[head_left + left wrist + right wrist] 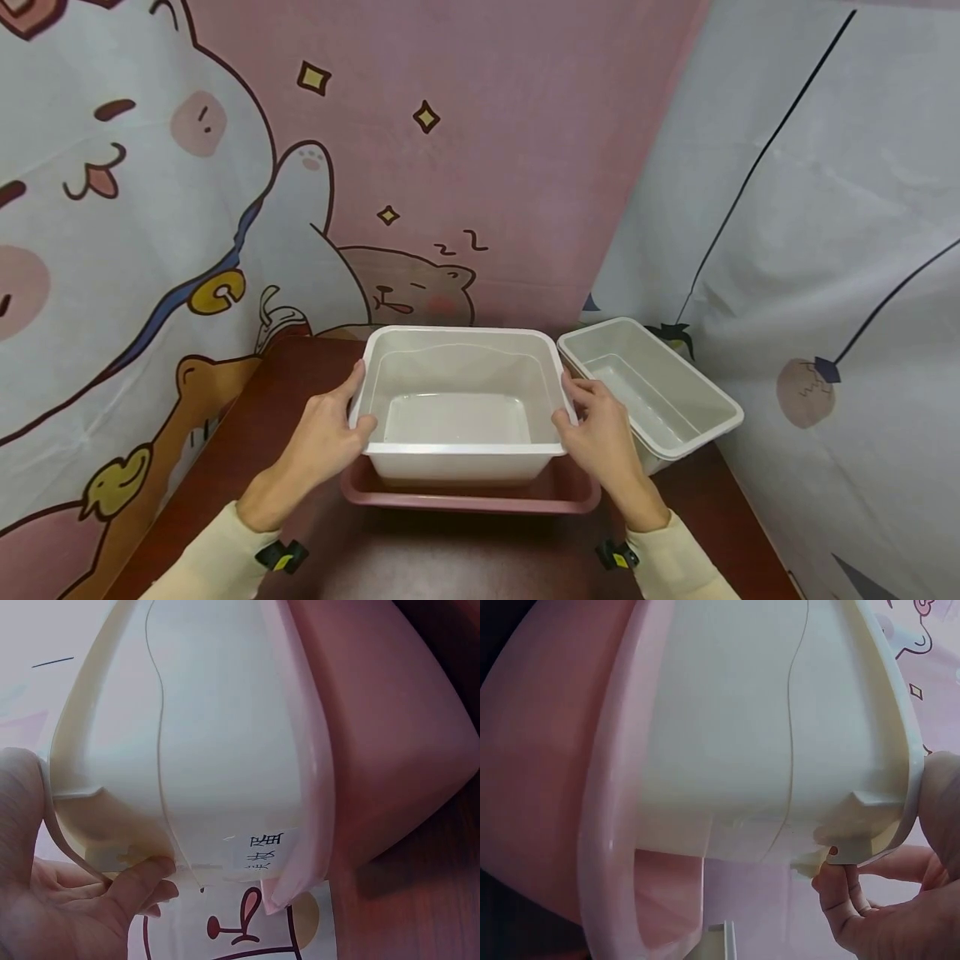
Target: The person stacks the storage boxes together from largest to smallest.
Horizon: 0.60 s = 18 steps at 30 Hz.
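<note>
An off-white plastic bin [459,367] stands upright in the middle of the head view, its lower part inside the rim of a pink plastic bin [472,503]. No contents show in the off-white bin. My left hand [322,433] grips its left rim, thumb on top and fingers curled beneath, as the left wrist view also shows. On the opposite side my right hand [600,433] holds the right rim the same way. A label with dark characters [264,851] is stuck on the off-white bin's outer wall. How deep it sits in the pink bin is hidden.
A second off-white bin [652,383] stands at an angle to the right, close to the right hand, apparently over another container. Everything rests on a dark red-brown table [420,554]. Printed cloth [525,150] hangs behind and at both sides.
</note>
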Tool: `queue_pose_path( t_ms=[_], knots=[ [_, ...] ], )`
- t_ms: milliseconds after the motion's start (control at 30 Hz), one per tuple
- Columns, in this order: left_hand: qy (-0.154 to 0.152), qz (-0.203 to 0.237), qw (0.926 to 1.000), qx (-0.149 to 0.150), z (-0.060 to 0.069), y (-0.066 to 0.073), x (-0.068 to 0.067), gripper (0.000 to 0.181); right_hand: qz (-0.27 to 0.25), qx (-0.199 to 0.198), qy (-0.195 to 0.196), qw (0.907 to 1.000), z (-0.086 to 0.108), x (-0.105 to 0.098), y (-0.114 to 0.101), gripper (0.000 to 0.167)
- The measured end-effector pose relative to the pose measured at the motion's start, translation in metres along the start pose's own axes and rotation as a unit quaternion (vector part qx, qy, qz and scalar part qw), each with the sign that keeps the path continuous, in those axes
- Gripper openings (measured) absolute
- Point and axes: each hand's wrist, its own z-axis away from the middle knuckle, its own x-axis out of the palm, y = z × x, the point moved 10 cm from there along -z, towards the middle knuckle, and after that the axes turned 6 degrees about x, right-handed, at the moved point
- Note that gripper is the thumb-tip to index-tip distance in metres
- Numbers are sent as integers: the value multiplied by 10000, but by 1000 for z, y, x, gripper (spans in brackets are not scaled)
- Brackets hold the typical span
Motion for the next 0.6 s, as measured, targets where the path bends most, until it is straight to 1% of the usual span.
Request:
queue_pose_path(
  t_ms=[267,600],
  knots=[
    [-13,-46,10000,-15,0,-1,3,83,-58,21,-34,10000,1,4,4,56],
    [-24,-114,9999,16,1,-4,7,83,43,39,8,10000,2,5,6,57]
  ],
)
